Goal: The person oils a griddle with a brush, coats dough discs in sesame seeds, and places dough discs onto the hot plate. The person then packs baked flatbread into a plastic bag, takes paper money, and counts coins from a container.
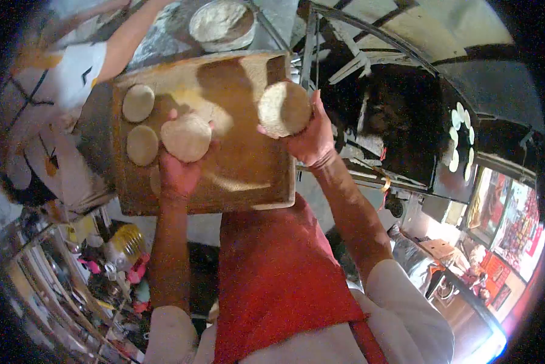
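Note:
My left hand (181, 175) is closed around the lower edge of a flat round of dough (186, 137), held over the wooden tray (236, 176). On the right, my right hand (313, 138) grips a second dough round (283, 109), near the tray's right edge; its palm is under the disc, and the thumb and fingertips show at the rim. Two more dough rounds, an upper one (138, 103) and a lower one (142, 145), lie on the tray's left side. Part of another round is hidden behind my left hand and forearm.
A bowl of flour or dough (222, 25) stands beyond the tray. Another person's arm (127, 45) reaches in at upper left. To the right is a dark opening with a metal frame (400, 115); several pale oval pieces (454, 133) lie farther right. A yellowish plastic bottle (127, 246) stands lower left.

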Tool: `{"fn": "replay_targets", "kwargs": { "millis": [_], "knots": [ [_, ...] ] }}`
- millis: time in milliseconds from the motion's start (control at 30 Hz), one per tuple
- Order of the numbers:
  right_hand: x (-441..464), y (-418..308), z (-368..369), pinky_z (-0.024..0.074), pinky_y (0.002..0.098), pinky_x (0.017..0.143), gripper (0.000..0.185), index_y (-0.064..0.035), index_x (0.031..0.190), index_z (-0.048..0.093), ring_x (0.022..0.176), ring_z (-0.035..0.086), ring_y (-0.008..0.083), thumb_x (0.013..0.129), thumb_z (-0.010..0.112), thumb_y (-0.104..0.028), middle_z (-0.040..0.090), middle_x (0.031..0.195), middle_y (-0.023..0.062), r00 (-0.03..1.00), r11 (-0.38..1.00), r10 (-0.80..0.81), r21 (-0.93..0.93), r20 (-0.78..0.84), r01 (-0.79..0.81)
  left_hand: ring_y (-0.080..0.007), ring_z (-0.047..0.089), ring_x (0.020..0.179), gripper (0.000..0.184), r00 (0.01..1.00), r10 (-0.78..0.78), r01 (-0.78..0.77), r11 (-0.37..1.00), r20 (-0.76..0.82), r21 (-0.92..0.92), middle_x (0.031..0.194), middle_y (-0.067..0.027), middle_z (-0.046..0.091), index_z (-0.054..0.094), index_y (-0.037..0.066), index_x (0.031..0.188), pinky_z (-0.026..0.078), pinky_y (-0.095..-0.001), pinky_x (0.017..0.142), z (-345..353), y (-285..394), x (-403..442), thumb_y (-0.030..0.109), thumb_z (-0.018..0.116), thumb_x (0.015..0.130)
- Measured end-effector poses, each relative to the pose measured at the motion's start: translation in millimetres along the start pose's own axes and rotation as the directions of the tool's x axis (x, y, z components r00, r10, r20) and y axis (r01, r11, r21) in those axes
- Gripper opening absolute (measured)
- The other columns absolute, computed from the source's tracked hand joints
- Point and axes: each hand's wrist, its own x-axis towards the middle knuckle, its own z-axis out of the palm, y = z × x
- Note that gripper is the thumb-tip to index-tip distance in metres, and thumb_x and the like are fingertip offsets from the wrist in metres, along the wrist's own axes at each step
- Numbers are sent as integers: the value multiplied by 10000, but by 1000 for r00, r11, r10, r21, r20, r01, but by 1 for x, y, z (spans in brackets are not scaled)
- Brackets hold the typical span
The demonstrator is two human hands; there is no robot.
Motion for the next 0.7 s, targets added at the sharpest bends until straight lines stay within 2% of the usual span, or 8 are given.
{"fn": "replay_targets", "kwargs": {
  "millis": [133,200,233,267,333,400,533,700],
  "knots": [
    [-45,-25,60,359,550,1081,811,-121,1438,396,1329,424,321,916,258,-725,448,1444,85,938,909,-338,-233,78,347,-323,436,1317,541,979,-75,106,982,191,-154,1419,-131,468,422,132,1417,325,-486,1117,51,-32,22,476,370,1002],
    [-80,-48,80,351,477,1106,855,-110,1454,369,1336,418,316,872,387,-735,443,1446,89,657,292,-565,-623,499,725,-317,425,1328,577,997,-60,53,990,-56,-128,1462,-121,426,393,123,1436,293,-487,1131,63,-55,37,495,371,996],
    [-84,-50,72,334,496,1109,883,-134,1465,355,1347,404,319,823,473,-727,427,1456,100,506,4,-605,-633,615,774,-301,411,1339,575,995,-65,75,990,81,-118,1460,-118,430,409,93,1422,282,-491,1133,78,-70,40,485,359,1004],
    [-84,-49,61,318,514,1113,926,-158,1476,342,1358,391,322,773,558,-719,411,1466,111,352,-295,-589,-599,728,745,-297,407,1339,610,993,-110,114,984,38,-136,1452,-125,435,421,77,1412,283,-495,1130,101,-83,37,519,368,995],
    [-100,-59,34,243,557,1114,880,-208,1455,386,1378,343,360,770,496,-749,367,1480,197,366,-785,-207,-377,907,492,-301,402,1337,698,938,-306,328,934,161,-140,1441,-126,444,412,79,1421,288,-490,1129,125,-104,31,600,389,958],
    [-121,-68,-5,261,607,1091,823,-250,1426,419,1371,355,344,718,585,-636,358,1496,154,623,-810,-69,-408,779,420,-301,408,1331,816,905,-386,408,906,176,-110,1436,-120,448,392,82,1436,296,-481,1127,178,-138,33,697,401,901],
    [-207,-140,-66,342,543,1061,509,-253,1307,525,1245,477,226,805,598,-283,495,1355,45,647,-896,-116,-360,754,259,-281,412,1330,904,800,-583,586,810,144,26,1444,-122,436,393,87,1437,337,-468,1106,216,-241,42,778,350,855],
    [-322,-251,-167,365,535,1036,345,-162,1177,611,1186,535,300,856,639,-286,588,1250,91,729,-643,-271,-682,628,348,-274,493,1259,863,593,-796,777,605,120,178,1373,-103,524,462,85,1392,379,-474,1061,258,-414,49,763,340,871]
  ]
}}
